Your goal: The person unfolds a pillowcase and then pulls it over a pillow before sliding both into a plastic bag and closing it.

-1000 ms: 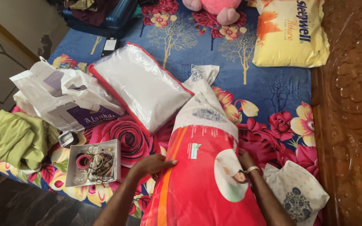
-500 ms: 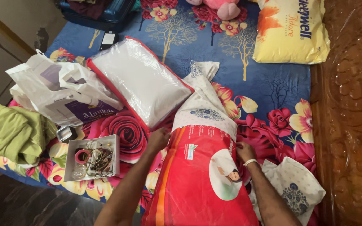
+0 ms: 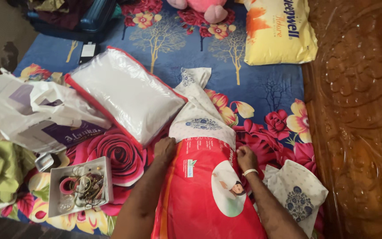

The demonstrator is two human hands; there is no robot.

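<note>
Left hand and right hand are closed on the white patterned cover's edge, half drawn over the red packaged pillow between them; trinket box is seen left of left hand.

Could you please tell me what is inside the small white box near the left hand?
The white box lies open and holds a tangle of bangles, including a pink one, plus clear ones at its lower corner. Whatever lies beneath the tangle is covered.

Glossy red plastic wraps the pillow; its white cover is matt printed cloth. The headboard is carved, polished wood, the bag crinkly plastic.
</note>
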